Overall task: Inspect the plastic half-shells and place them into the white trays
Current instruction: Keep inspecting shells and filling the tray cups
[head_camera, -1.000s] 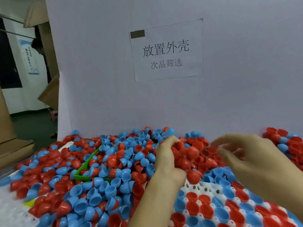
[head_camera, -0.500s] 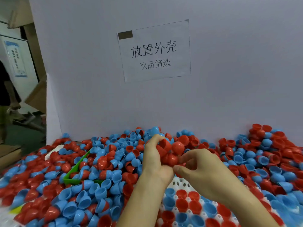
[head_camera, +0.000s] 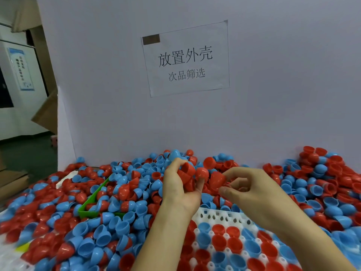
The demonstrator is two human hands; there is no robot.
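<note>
Left hand [head_camera: 180, 187] has its fingers curled around a bunch of red plastic half-shells [head_camera: 188, 173]; right hand [head_camera: 252, 190] pinches one red half-shell [head_camera: 217, 179], above the white perforated plastic tray [head_camera: 220, 218] at the tabletop's near edge.

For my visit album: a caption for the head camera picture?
Left hand holds red half-shells; right hand pinches another above the white tray.

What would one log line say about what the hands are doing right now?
left hand: holds red half-shells | right hand: pinches a red shell | white tray: partly filled
</note>
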